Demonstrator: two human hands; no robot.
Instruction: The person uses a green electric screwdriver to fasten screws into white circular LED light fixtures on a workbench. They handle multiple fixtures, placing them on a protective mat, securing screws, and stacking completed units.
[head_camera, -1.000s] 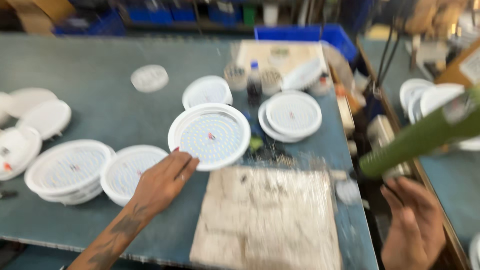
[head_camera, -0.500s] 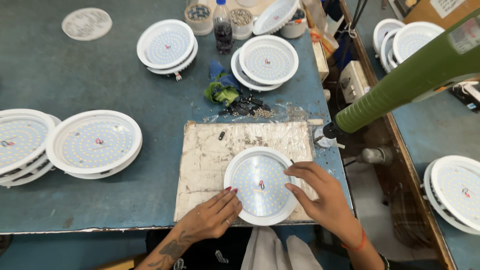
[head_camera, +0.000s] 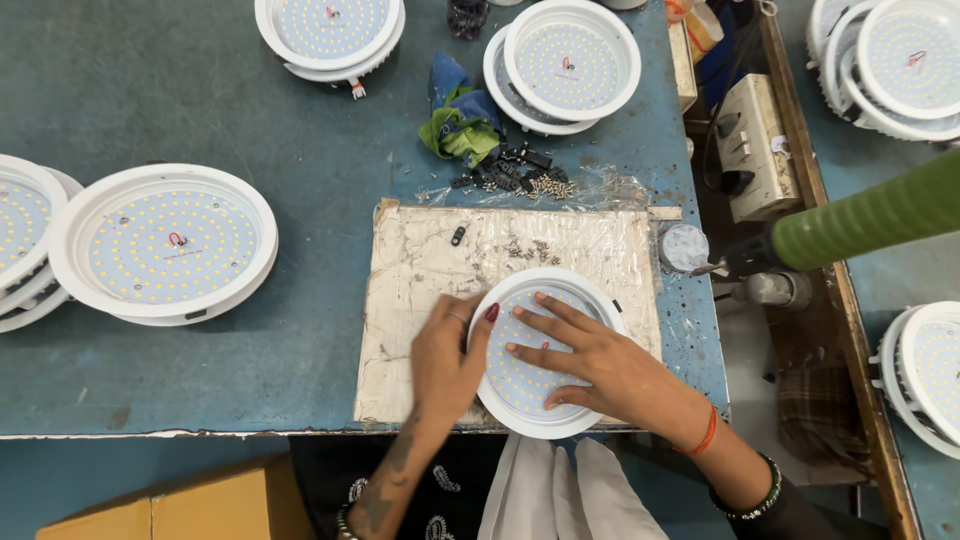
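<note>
Both hands have settled on the lamp (head_camera: 545, 352) — left hand (head_camera: 447, 357) cupping its rim, right hand (head_camera: 590, 358) spread flat across the LED face (fingers wide) — now steadied on the mat (head_camera: 430, 260).

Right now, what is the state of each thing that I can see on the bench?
Round lamp: flat on the mat, face up.
Left hand: on the lamp's left rim.
Right hand: spread over the lamp's face.
Mat: worn, taped down.
Screws: loose heap.
Cloth: crumpled.
</note>
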